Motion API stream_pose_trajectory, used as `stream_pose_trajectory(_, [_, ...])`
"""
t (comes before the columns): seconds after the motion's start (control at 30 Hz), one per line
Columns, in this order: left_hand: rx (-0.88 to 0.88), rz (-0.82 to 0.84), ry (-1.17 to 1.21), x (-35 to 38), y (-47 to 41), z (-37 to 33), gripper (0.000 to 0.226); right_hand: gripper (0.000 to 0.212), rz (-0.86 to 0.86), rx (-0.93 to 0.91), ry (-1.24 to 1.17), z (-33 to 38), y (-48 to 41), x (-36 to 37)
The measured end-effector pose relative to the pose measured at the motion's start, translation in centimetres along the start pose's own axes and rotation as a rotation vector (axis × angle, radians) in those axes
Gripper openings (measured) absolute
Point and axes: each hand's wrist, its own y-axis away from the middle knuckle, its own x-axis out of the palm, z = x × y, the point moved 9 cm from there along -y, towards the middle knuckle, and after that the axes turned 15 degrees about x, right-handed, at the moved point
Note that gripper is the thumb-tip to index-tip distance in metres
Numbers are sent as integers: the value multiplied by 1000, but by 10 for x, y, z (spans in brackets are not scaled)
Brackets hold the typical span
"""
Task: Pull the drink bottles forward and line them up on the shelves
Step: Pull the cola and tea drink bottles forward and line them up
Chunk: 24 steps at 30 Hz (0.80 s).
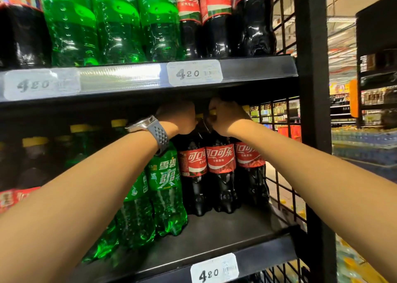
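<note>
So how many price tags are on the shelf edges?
3: left tag and middle tag on the upper shelf edge, bottom tag on the lower shelf edge. The left arm may hide more.

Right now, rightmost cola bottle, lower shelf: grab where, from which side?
Probably the neck of the rightmost cola bottle, below the cap, from the open front. A wire side panel on its right and a neighbouring cola bottle tight on its left block the body; the upper shelf sits low over the caps, ruling out top-down.

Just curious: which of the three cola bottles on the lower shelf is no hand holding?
The rightmost cola bottle, beside the wire side panel; the left hand and right hand grip the other two's tops.
</note>
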Motion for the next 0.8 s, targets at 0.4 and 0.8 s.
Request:
stream_pose_trajectory(0.4, [29, 17, 218, -19, 12, -4, 24, 34, 53, 32, -58, -8, 11, -18])
stream_pose_trajectory(0.8, [74, -7, 325, -23, 22, 1, 15, 35, 112, -13, -63, 0, 19, -24])
